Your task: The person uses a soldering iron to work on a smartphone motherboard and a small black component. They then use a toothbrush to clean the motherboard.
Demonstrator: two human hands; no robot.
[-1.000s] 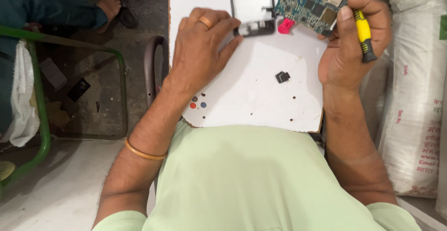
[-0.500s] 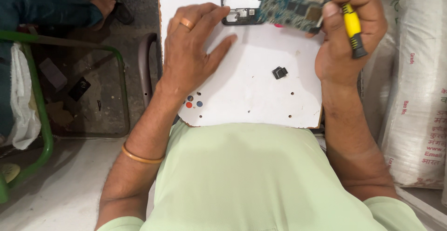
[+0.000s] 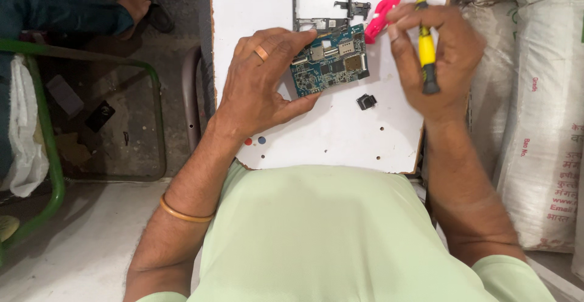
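While the white tabletop carries everything, work looks partway through: the blue-green circuit board is already out of the thin metal frame, which lies flat just beyond the board's far edge. Sacks stand to the right of the tabletop, a green metal chair frame to the left on the floor. Left hand, ring on one finger, is spread and curled around the board's left side, thumb under its near edge and fingertips on its top corner, pinning it flat on the tabletop. Right hand is closed around a yellow-handled screwdriver, held raised to the right of the board, tip pointing away, not touching the board. Pink-handled tool lies between board and right hand. Small black component sits loose, just right of the board and apart from it. Judged: frame stripped, one part off; board itself looks mostly still populated. Red and blue dots near the front edge.
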